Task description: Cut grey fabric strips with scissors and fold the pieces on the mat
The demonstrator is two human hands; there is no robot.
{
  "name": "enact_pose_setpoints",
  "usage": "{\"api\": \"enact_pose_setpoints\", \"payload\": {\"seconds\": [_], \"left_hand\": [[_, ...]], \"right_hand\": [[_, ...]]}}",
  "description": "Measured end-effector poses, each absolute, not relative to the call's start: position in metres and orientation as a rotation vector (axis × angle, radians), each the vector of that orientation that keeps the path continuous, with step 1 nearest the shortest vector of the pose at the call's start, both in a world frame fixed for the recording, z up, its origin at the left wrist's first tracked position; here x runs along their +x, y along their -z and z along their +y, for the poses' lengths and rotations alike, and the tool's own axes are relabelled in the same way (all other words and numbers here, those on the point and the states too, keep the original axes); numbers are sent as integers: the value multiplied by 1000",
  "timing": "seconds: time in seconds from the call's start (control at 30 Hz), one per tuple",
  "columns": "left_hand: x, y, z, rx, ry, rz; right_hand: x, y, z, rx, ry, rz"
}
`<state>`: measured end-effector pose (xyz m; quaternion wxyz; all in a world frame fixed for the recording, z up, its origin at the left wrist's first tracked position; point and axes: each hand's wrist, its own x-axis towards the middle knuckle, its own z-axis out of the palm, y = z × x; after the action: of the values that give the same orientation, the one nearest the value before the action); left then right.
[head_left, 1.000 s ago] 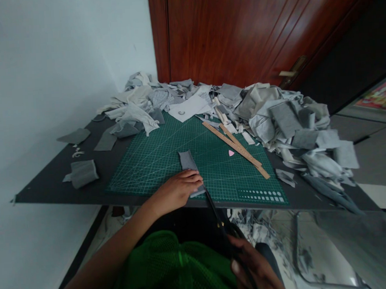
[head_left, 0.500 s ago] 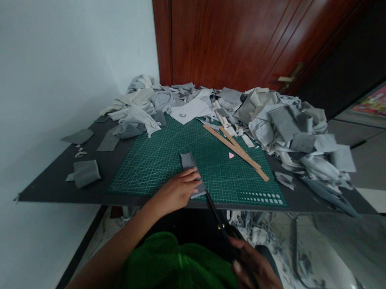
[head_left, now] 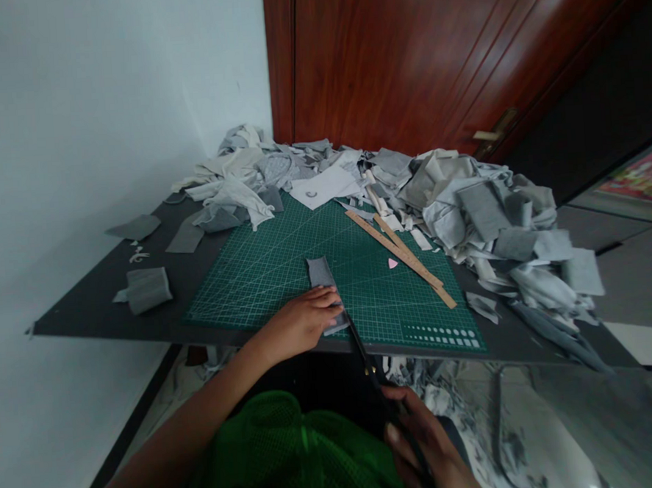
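A narrow grey strip of fabric (head_left: 320, 271) lies on the green cutting mat (head_left: 271, 255) near the table's front edge. Spread across its middle, my left hand (head_left: 302, 319) presses it flat, fingers stretched out and pointing right. My right hand (head_left: 430, 447) is closed round the handles of long black scissors (head_left: 360, 349), below the table's edge. The blades point up and away from me. Their tips reach the right side of the strip, beside my left fingertips. Part of the handles is hidden by my right fingers.
Two wooden rulers (head_left: 396, 251) cross on the mat, beside a pink piece of chalk (head_left: 392, 263). Heaps of grey and white scraps (head_left: 450, 199) line the back and right. White paper (head_left: 325, 185) lies at the back. A folded grey cloth (head_left: 148, 290) is at left.
The scissors and my right hand have moved slightly up towards the strip, blade tips further along its right edge. My left hand stays on the fabric.
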<state>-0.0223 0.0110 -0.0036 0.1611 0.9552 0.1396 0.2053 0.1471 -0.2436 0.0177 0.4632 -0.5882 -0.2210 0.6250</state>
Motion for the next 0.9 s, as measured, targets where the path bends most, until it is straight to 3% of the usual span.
{"api": "enact_pose_setpoints", "payload": {"seconds": [0.9], "left_hand": [[-20, 2, 11, 2724, -618, 375]], "right_hand": [[140, -12, -257, -1612, -1390, -504]]}}
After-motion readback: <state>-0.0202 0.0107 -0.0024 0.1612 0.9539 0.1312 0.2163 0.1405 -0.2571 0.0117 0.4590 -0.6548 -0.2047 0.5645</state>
